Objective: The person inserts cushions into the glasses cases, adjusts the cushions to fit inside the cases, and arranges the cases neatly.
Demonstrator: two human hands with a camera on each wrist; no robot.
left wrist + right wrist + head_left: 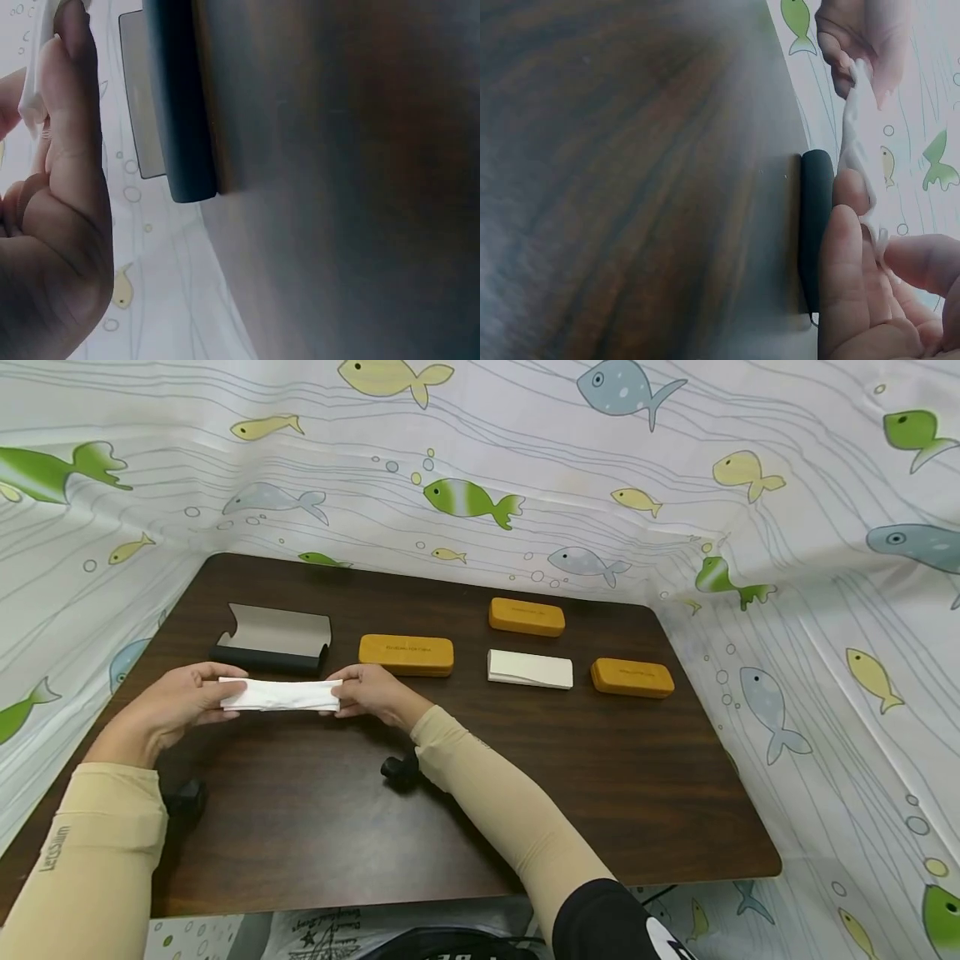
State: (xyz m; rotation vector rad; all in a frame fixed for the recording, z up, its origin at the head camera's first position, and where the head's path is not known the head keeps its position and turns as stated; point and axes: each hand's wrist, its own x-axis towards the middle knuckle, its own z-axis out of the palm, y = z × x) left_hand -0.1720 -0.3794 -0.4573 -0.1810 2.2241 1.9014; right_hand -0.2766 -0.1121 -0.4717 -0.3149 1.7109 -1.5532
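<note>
A folded white cloth (281, 695) is stretched level between both hands, above the table in front of an open dark glasses case (273, 656). My left hand (176, 700) pinches its left end between thumb and fingers. At the right end, my right hand (375, 696) pinches it the same way. The right wrist view shows the cloth (859, 135) edge-on, running from the near fingers to the other hand. In the left wrist view only a corner of the cloth (31, 97) shows. The case has its grey-lined lid raised toward the back.
A mustard-yellow case (407, 655) lies just right of the hands. Farther right are a folded off-white cloth or card (529, 669) and two smaller yellow cases (527, 617), (632, 677). A fish-patterned curtain (465, 460) surrounds the dark wooden table (480, 827).
</note>
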